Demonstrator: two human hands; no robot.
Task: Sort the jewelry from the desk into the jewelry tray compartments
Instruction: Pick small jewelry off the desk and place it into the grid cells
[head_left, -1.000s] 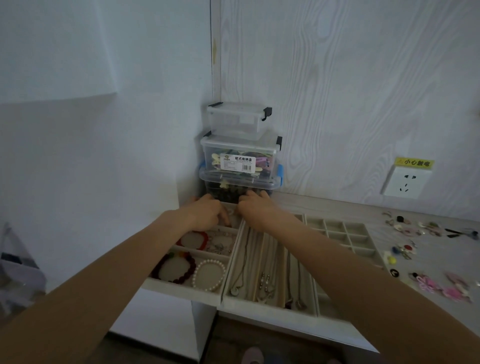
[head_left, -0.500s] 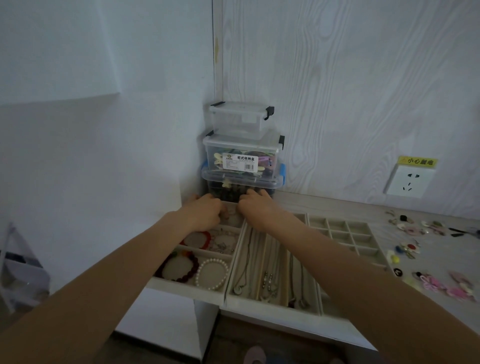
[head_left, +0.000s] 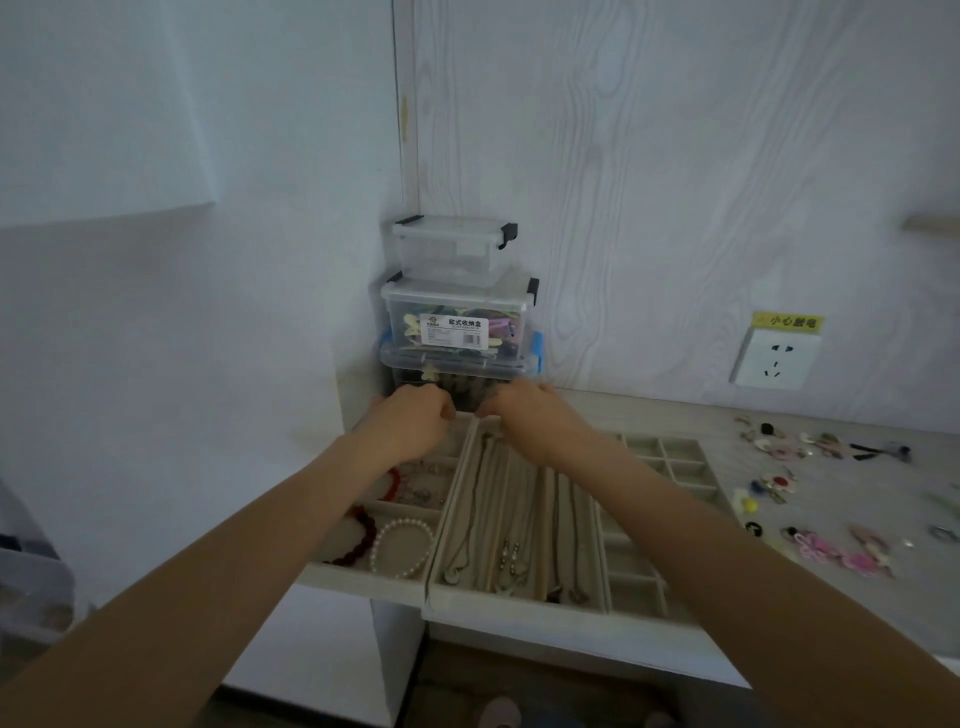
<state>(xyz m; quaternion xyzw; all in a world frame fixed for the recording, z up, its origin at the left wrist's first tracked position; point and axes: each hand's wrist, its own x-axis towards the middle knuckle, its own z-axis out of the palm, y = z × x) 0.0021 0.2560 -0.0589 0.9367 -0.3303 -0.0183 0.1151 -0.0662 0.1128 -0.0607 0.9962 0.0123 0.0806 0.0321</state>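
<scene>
Two hands, left hand (head_left: 413, 418) and right hand (head_left: 530, 415), curl together at the tray's (head_left: 519, 605) far edge, whatever they pinch hidden; loose jewelry (head_left: 831, 551) lies right of the tray; a chain could snag there and tangle the necklaces (head_left: 506, 519).

I note a beige jewelry tray (head_left: 524, 605) with matching dividers. At its 9 o'clock compartments I see a white pearl bracelet (head_left: 401, 546), a dark red bead bracelet (head_left: 359, 538) and a brighter red one (head_left: 393, 483). The surface (head_left: 841, 587) is pale grey woodgrain, scattered with pink, yellow, black and white pieces (head_left: 831, 551). At 12 o'clock, clear boxes (head_left: 457, 301) carry black and blue latches. The socket (head_left: 776, 358) is white under a yellow label.
</scene>
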